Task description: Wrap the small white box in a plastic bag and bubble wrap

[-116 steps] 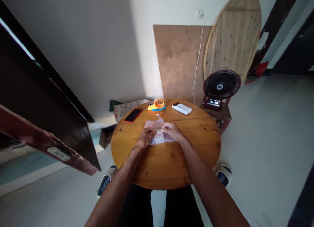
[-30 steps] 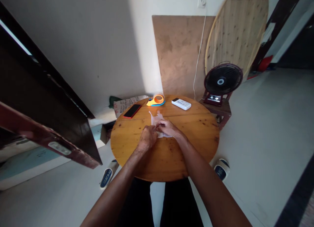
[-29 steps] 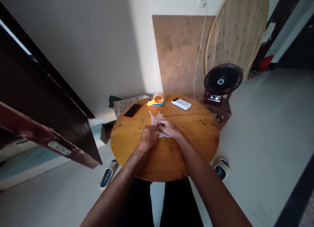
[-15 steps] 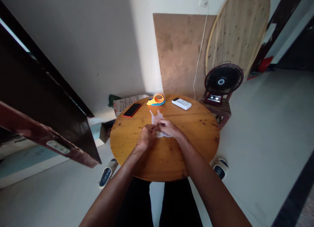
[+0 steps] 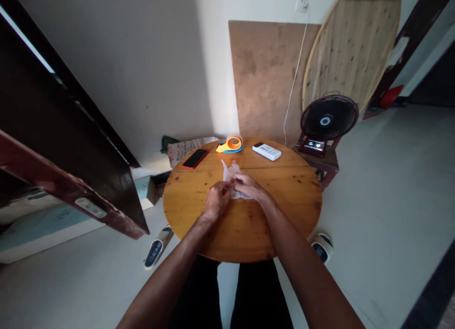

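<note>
A thin, whitish plastic bag (image 5: 228,171) lies crumpled near the middle of the round wooden table (image 5: 188,215), its upper end pointing away from me. My left hand (image 5: 217,198) is closed at the bag's left edge, fingertips pinched on it. From the right, my right hand (image 5: 246,185) comes over the bag with its fingers bent and closed on the plastic. The fingertips of both hands are close to each other and partly hide the middle of the bag.
Along the table's far side are a red-edged phone (image 5: 195,159), an orange and blue tape dispenser (image 5: 230,144) and a white device (image 5: 266,151). A fan (image 5: 329,120) stands on a stool at the right. A dark door (image 5: 71,144) is at the left.
The view has shifted slightly, so everything appears a little further right. My left hand has turned a little, and its fingertips are slightly further from my right hand's.
</note>
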`<state>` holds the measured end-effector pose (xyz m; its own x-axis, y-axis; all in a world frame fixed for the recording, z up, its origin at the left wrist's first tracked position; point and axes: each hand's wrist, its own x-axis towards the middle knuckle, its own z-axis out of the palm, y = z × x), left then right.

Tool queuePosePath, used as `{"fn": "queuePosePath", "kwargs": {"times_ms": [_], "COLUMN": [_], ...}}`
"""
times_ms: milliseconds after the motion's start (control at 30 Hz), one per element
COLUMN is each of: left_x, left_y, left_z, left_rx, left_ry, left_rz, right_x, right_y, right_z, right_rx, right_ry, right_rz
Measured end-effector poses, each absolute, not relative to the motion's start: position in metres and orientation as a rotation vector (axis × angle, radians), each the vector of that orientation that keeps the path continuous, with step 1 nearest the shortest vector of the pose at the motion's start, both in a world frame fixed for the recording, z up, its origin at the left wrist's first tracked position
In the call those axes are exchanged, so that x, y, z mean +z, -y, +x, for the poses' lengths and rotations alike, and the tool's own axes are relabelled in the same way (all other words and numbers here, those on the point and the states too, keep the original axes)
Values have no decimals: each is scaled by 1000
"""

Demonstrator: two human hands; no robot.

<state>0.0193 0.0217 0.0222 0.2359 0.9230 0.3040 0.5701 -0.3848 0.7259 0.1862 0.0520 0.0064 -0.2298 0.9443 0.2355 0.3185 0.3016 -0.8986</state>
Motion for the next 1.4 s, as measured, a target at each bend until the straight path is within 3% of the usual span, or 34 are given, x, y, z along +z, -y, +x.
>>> {"fn": "queuePosePath", "kwargs": {"times_ms": [467,1167,1400], "left_x": [8,24,28], "left_y": [-30,-17,-16], "left_z": [15,12,13], "left_rx": [1157,870,821], "left_ry": [-1124,-1134,-1172], "left_rz": [2544,2666,2688], "right_x": [20,2,15], "right_y": [-51,-60,-47], "right_z": [198,221,233], "right_rx": [991,717,941], "right_ry": [1575,1557,1625], "right_rz": [-1303,-1588,-1565]}}
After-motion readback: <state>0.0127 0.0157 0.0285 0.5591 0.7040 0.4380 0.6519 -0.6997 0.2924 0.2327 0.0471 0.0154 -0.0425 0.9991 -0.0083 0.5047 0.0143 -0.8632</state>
